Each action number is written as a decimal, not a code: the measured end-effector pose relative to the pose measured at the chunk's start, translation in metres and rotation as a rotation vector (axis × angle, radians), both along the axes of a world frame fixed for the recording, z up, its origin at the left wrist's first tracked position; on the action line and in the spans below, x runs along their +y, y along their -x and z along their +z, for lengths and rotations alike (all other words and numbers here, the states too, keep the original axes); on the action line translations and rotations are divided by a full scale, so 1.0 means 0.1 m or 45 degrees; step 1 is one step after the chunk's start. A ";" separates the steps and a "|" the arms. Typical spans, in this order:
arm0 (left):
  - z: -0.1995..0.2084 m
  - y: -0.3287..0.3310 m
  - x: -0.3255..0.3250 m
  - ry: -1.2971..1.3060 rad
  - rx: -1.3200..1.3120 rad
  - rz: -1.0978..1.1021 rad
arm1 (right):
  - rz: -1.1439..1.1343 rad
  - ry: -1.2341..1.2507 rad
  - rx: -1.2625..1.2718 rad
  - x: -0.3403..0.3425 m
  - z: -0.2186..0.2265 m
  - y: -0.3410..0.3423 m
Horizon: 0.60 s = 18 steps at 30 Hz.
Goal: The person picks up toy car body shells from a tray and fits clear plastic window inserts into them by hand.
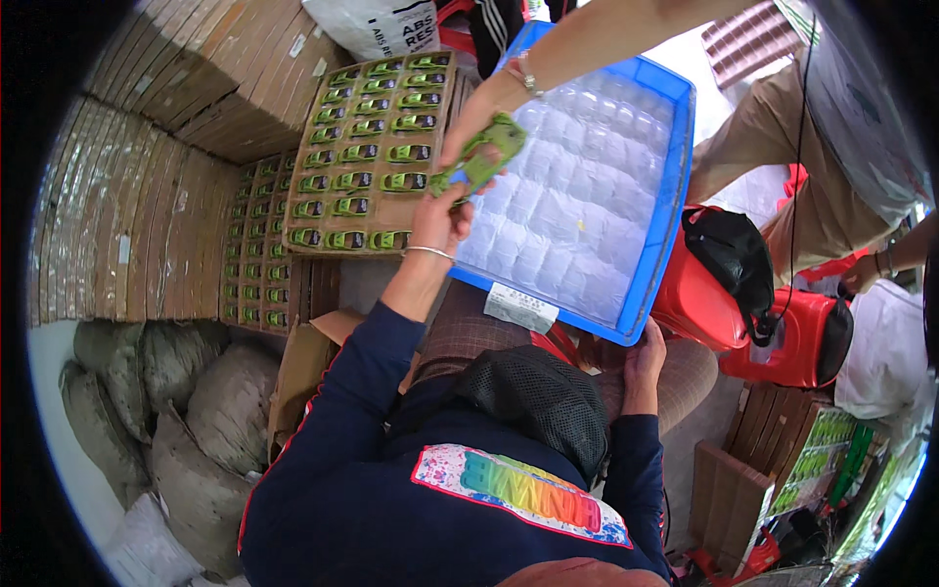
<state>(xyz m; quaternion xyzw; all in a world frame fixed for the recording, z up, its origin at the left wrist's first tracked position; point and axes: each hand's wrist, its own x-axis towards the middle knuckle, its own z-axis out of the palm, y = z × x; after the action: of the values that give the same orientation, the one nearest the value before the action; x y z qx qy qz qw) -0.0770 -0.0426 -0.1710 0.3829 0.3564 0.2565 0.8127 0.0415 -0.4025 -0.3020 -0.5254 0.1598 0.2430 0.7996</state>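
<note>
A green toy car piece [478,172] was at the blue crate's [683,137] left side, pinched by the left hand [438,223], a co-worker's hand [472,119] also on it. The right hand [645,360] was at the crate's near right corner, grip unclear; leftward, a cardboard tray [384,207] held green cars [405,183].

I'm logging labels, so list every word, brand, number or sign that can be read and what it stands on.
White sack: large dark capital letters, legible in part; wording not copied here.
Paper label at the near edge of the blue tray: print too small to read.
White stickers on the stacked cardboard: too small to read.
Green toy cars: any marks too small to read.
</note>
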 end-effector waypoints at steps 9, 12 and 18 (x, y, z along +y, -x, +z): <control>0.34 -0.52 -0.30 0.054 -0.171 -0.193 | 0.029 0.008 -0.043 -0.04 -0.08 0.08; 0.09 -0.33 -0.38 -0.080 -0.129 -0.283 | 0.082 0.019 -0.015 -0.09 -0.11 0.05; -0.26 0.54 -0.33 -0.235 0.023 0.163 | 0.135 0.075 -0.071 0.00 -0.07 -0.01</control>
<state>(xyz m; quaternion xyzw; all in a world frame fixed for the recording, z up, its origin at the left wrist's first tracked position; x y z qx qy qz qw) -0.1306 -0.0754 -0.1965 0.4350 0.3623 0.3360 0.7528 0.0420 -0.4028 -0.3086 -0.5631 0.1164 0.2654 0.7739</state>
